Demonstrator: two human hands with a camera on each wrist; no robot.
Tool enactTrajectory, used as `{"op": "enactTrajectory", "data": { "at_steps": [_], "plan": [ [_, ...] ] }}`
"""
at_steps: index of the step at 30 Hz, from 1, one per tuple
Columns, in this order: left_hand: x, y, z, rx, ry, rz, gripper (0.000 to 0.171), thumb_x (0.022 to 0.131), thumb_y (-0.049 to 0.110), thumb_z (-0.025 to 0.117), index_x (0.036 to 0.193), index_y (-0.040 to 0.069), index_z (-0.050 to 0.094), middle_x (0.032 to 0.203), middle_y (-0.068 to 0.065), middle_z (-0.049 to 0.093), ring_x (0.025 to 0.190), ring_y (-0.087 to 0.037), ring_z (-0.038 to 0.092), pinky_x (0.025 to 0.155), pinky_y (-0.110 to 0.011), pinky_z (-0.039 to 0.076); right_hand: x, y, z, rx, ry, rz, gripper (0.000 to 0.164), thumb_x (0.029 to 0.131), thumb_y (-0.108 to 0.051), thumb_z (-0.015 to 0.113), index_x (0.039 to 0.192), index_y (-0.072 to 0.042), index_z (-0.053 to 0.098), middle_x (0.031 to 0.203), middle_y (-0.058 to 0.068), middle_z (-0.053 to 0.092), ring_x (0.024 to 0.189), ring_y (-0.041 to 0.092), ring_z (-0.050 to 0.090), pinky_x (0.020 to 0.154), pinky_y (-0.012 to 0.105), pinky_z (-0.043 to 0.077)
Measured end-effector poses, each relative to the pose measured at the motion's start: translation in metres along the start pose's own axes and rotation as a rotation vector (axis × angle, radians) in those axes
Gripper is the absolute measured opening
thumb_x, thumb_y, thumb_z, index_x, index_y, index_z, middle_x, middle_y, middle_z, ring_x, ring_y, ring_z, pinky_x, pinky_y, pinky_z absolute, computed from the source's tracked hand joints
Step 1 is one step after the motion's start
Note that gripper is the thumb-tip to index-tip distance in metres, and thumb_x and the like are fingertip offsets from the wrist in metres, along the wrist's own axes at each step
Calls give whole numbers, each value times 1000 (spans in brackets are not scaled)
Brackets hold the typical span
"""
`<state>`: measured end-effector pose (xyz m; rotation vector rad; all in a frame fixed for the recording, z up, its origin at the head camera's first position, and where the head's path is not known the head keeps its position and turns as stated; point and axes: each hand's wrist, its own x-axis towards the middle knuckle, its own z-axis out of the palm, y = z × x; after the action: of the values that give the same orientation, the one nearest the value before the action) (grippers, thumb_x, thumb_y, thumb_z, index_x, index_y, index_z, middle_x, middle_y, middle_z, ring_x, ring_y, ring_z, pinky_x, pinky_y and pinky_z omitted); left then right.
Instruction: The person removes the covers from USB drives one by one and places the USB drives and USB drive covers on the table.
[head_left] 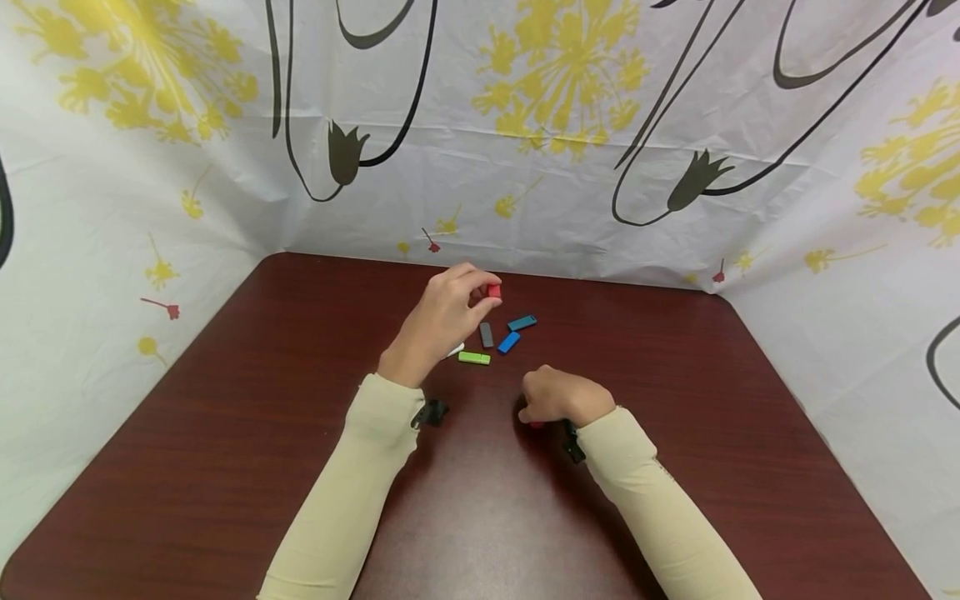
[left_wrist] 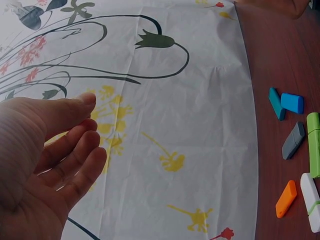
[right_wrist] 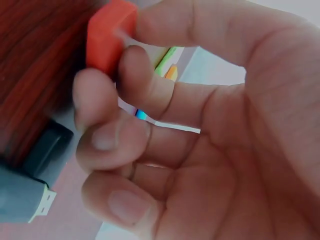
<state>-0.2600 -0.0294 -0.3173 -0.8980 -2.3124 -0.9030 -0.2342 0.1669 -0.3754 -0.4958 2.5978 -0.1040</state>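
Red piece (head_left: 494, 291) pinched in the left hand (head_left: 442, 317) above the surface (head_left: 465, 508), and red block (right_wrist: 105, 40) pinched low in the right hand (head_left: 562, 397); both probably light, stiff, best gripped by flat sides.

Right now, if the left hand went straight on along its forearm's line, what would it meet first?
Probably the patterned cloth behind the table; no loose object shows between it and the left hand with its pinched red piece, though depth is hard to judge.
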Motion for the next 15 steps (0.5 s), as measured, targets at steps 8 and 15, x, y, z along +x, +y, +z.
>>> {"op": "enactTrajectory", "data": {
  "at_steps": [8, 15],
  "plan": [
    [0, 1, -1, 7, -11, -6, 26, 89, 22, 68, 110, 6, 72, 96, -6, 66, 80, -13, 59, 70, -27, 58, -1, 1, 1, -5, -12, -14, 45, 88, -16, 66, 47, -17, 47, 44, -6, 36, 42, 9, 35, 48, 26, 35],
    [-1, 2, 0, 16, -24, -11, 27, 89, 24, 69, 111, 8, 71, 97, -4, 65, 81, -13, 59, 72, -27, 57, -4, 1, -2, -9, -9, -48, 38, 88, -20, 67, 52, -13, 56, 46, -6, 39, 43, 8, 36, 48, 26, 35]
  ]
}}
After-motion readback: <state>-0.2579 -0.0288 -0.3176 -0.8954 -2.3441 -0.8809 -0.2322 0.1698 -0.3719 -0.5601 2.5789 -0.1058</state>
